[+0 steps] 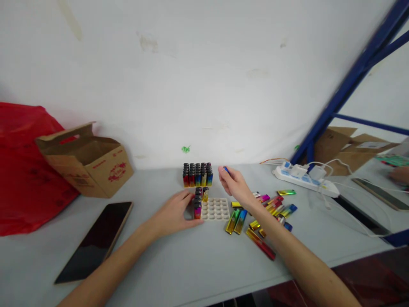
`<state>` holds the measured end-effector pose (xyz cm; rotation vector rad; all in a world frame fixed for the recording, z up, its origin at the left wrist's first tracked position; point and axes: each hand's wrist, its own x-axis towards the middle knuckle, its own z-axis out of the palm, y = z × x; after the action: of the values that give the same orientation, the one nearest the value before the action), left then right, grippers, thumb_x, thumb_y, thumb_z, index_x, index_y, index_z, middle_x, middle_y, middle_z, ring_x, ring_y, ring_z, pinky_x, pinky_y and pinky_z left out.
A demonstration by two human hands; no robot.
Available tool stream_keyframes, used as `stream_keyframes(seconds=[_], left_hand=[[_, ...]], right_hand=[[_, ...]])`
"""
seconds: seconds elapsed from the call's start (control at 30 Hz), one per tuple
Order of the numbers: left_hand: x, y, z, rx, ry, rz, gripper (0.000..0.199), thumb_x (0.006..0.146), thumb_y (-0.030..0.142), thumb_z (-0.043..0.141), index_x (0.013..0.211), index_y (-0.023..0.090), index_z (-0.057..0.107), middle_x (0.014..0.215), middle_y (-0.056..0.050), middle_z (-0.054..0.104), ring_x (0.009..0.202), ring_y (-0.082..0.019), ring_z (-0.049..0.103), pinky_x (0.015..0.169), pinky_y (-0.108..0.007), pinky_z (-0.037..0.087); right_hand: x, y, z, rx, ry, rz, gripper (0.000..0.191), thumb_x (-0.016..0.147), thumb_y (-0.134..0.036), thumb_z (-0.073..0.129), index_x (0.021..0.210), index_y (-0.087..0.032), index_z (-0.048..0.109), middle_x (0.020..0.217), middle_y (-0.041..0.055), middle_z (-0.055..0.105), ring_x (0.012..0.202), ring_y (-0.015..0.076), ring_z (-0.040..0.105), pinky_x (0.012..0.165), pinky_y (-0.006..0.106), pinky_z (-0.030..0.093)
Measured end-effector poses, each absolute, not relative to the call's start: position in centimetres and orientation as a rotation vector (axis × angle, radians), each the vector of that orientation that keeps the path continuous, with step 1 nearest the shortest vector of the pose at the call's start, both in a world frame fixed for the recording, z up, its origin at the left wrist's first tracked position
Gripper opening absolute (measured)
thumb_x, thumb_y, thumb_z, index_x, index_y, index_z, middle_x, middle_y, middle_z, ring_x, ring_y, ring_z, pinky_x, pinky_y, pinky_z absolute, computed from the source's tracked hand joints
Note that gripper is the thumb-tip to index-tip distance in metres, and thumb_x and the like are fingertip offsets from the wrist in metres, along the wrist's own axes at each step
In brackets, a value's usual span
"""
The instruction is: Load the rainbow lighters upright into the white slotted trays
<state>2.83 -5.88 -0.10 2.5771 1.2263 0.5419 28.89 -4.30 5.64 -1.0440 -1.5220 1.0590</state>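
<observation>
A pale tray with rows of round-cornered slots lies on the table. Several lighters stand upright along its left column, and one yellow lighter stands beside them at the back. My left hand curves around the tray's left side, thumb at the near edge and fingers by the standing lighters. Above and right of the tray, my right hand is raised and closed on a lighter; only a small blue part shows. Behind the tray stands a block of upright lighters with black tops.
Loose metallic lighters are spread right of the tray. A dark tablet, an open cardboard box and a red bag are at left. At right are a power strip with cables, a blue frame and another person's hand.
</observation>
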Motion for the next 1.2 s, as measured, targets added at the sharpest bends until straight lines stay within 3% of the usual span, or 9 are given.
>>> stream_keyframes(seconds=[0.1, 0.27, 0.43, 0.57, 0.63, 0.73, 0.93, 1.07, 1.2], left_hand=[[2.8, -5.9, -0.1, 2.576, 1.224, 0.562, 0.065, 0.084, 0.067, 0.087, 0.125, 0.019, 0.073, 0.134, -0.017, 0.077, 0.127, -0.039, 0.075, 0.114, -0.052, 0.061], [2.8, -5.8, -0.3, 2.548, 1.194, 0.587, 0.065, 0.084, 0.072, 0.084, 0.123, 0.021, 0.074, 0.133, -0.016, 0.078, 0.124, -0.039, 0.075, 0.11, -0.051, 0.063], [2.7, -5.8, -0.2, 2.552, 1.201, 0.577, 0.065, 0.085, 0.072, 0.084, 0.125, 0.022, 0.075, 0.132, -0.014, 0.078, 0.125, -0.037, 0.074, 0.113, -0.049, 0.061], [2.8, -6.1, 0.2, 2.553, 1.202, 0.551, 0.066, 0.085, 0.069, 0.086, 0.128, 0.021, 0.073, 0.137, -0.016, 0.076, 0.13, -0.038, 0.072, 0.117, -0.05, 0.058], [2.9, -6.1, 0.3, 2.551, 1.207, 0.535, 0.066, 0.085, 0.067, 0.087, 0.129, 0.019, 0.073, 0.139, -0.017, 0.076, 0.131, -0.038, 0.072, 0.118, -0.05, 0.058], [2.9, -6.1, 0.2, 2.561, 1.23, 0.53, 0.067, 0.085, 0.068, 0.086, 0.13, 0.02, 0.073, 0.139, -0.016, 0.076, 0.132, -0.039, 0.072, 0.118, -0.05, 0.058], [2.7, -6.0, -0.2, 2.573, 1.202, 0.55, 0.069, 0.086, 0.071, 0.084, 0.134, 0.022, 0.073, 0.14, -0.015, 0.077, 0.134, -0.038, 0.071, 0.119, -0.05, 0.057], [2.8, -6.0, -0.1, 2.573, 1.185, 0.571, 0.066, 0.086, 0.071, 0.084, 0.129, 0.022, 0.074, 0.136, -0.014, 0.078, 0.131, -0.038, 0.071, 0.117, -0.051, 0.057], [2.8, -5.9, -0.2, 2.586, 1.161, 0.575, 0.06, 0.087, 0.069, 0.085, 0.123, 0.023, 0.074, 0.131, -0.013, 0.078, 0.126, -0.037, 0.072, 0.115, -0.05, 0.059]], right_hand=[[28.4, -4.6, 4.1, -1.146, -1.629, 0.837, 0.07, 0.094, -0.086, 0.056, 0.062, -0.026, 0.04, 0.059, -0.0056, 0.036, 0.059, 0.0125, 0.036, 0.056, 0.029, 0.028], [28.3, -5.8, 3.3, -1.205, -1.736, 0.762, 0.054, 0.097, -0.065, 0.053, 0.064, -0.027, 0.035, 0.062, -0.0056, 0.03, 0.061, 0.0124, 0.031, 0.058, 0.03, 0.023], [28.2, -6.5, 3.2, -1.169, -1.795, 0.743, 0.049, 0.103, -0.061, 0.051, 0.069, -0.026, 0.042, 0.063, -0.0053, 0.039, 0.062, 0.0139, 0.038, 0.06, 0.029, 0.029], [28.5, -6.6, 3.2, -1.184, -1.817, 0.713, 0.04, 0.111, -0.06, 0.052, 0.093, -0.025, 0.057, 0.07, -0.0048, 0.055, 0.066, 0.0168, 0.052, 0.064, 0.029, 0.039], [28.9, -6.6, 3.3, -1.131, -1.908, 0.622, 0.035, 0.116, -0.054, 0.049, 0.102, -0.025, 0.06, 0.081, -0.0005, 0.064, 0.075, 0.0196, 0.061, 0.071, 0.03, 0.046], [29.7, -6.7, 3.4, -1.012, -2.114, 0.383, 0.04, 0.118, -0.054, 0.046, 0.101, -0.024, 0.065, 0.099, 0.0086, 0.07, 0.092, 0.0235, 0.066, 0.083, 0.034, 0.052], [30.0, -6.7, 2.2, -1.06, -2.201, 0.391, 0.047, 0.119, -0.059, 0.049, 0.092, -0.024, 0.065, 0.077, 0.0025, 0.069, 0.067, 0.0181, 0.06, 0.068, 0.029, 0.044], [29.6, -6.4, 1.7, -1.099, -2.286, 0.425, 0.043, 0.12, -0.055, 0.047, 0.099, -0.023, 0.066, 0.079, 0.0037, 0.075, 0.066, 0.0184, 0.065, 0.066, 0.029, 0.042], [29.0, -6.5, 2.3, -1.188, -2.443, 0.241, 0.04, 0.12, -0.053, 0.049, 0.109, -0.022, 0.071, 0.092, 0.0098, 0.081, 0.076, 0.0218, 0.072, 0.067, 0.03, 0.04]])
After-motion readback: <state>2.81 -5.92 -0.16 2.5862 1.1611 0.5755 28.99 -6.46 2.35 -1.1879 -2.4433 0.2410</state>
